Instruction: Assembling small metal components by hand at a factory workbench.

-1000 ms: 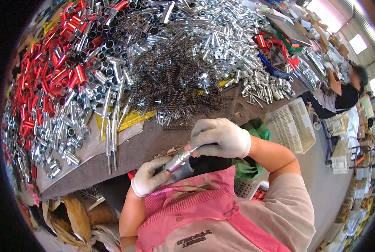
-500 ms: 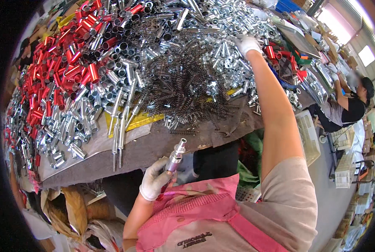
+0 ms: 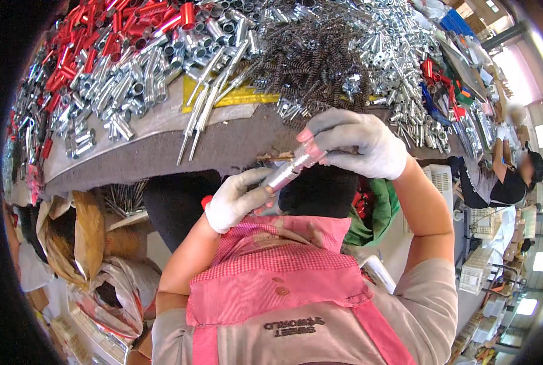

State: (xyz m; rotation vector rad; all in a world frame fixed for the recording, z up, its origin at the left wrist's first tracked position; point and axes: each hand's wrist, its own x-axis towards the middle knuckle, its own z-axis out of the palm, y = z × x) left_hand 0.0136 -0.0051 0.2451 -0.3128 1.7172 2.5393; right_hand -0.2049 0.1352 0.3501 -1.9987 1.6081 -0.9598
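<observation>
Between my gloved hands, above the table's front edge, is a shiny silver metal tube [image 3: 288, 173] with a small dark slot in its side, tilted up to the right. My left hand [image 3: 238, 198] is closed around its lower end. The fingers of my right hand [image 3: 362, 145] pinch its upper end from above; whether a smaller part is between them I cannot make out. Just beyond my right hand lies a heap of dark coil springs [image 3: 311, 64]. Long thin metal rods [image 3: 213, 91] lie left of the springs on a yellow sheet [image 3: 253, 98].
Red tubes [image 3: 89, 45] and silver tubes [image 3: 137, 79] are piled at the left of the table [image 3: 143, 149]. Small silver fittings [image 3: 393, 61] heap up at the right. Below stand open sacks [image 3: 110, 286] and a green bag [image 3: 378, 216]. A co-worker [image 3: 511, 182] sits at the far right.
My right hand has come back from the pile of small fittings to the upper end of the tube. My left hand still holds the tube, now tilted further right and higher in view.
</observation>
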